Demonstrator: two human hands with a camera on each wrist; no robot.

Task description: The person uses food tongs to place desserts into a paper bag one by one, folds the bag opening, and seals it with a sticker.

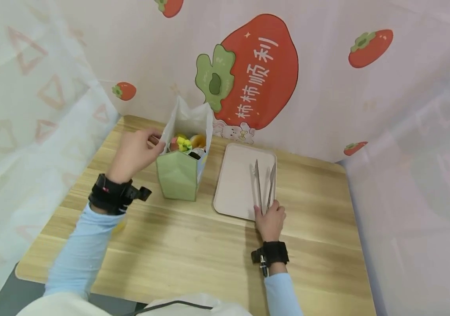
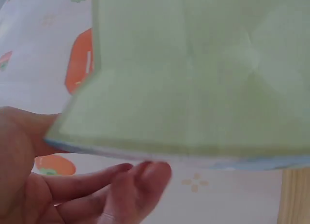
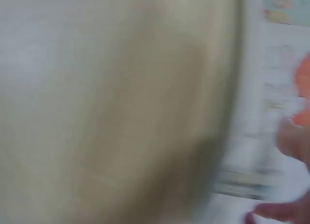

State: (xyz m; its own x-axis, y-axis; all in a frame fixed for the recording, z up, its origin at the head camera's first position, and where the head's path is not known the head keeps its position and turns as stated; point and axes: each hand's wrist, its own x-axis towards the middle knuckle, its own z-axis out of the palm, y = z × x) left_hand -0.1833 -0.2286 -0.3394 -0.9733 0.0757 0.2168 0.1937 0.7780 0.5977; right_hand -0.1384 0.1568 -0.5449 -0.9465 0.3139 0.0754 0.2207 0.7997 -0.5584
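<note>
A paper bag [image 1: 177,175] with a green side stands upright on the table, its white mouth wide apart. Inside show a ring-shaped doughnut [image 1: 198,141], a yellow piece [image 1: 183,144] and other small food-like items, partly hidden by the bag's walls. My left hand [image 1: 138,148] pinches the bag's upper left edge; in the left wrist view the thumb's tip is hidden behind the green side [image 2: 193,88]. With my right hand [image 1: 271,221] I grip metal tongs [image 1: 258,180] at their near end. The tongs' arms stand apart over a pale tray [image 1: 234,184].
The wooden table [image 1: 193,250] ends at a printed cloth wall [image 1: 319,109] behind the bag and tray. More cloth hangs on both sides. A small yellow thing [image 1: 119,227] lies partly under my left sleeve. The right wrist view is blurred.
</note>
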